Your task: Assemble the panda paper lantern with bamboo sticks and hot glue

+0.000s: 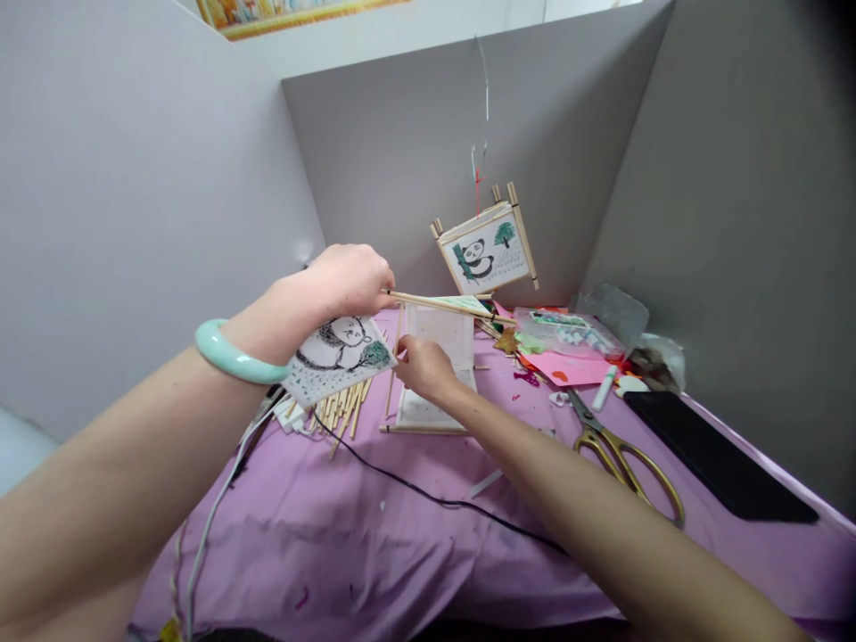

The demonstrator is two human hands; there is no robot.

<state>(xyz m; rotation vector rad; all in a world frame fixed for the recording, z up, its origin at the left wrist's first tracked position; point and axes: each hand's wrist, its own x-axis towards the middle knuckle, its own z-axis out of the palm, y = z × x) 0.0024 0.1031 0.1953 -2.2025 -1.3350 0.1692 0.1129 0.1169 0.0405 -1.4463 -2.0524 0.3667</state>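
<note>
My left hand (351,278), with a pale green bangle (231,355) on the wrist, is closed on a thin wooden stick (445,305) held level above the table. A panda drawing card (338,357) hangs below that wrist. My right hand (424,367) is closed with pinched fingers at the left edge of a white paper panel in a stick frame (438,374) that lies on the purple cloth. A small framed panda lantern (487,250) hangs on a string at the back.
Gold-handled scissors (619,450) lie at the right, with a black phone (715,459) beyond them. Loose wooden sticks (344,408), a black cable (434,499), pink paper (568,366) and plastic bags (602,325) lie about. Grey partition walls (134,196) close in three sides.
</note>
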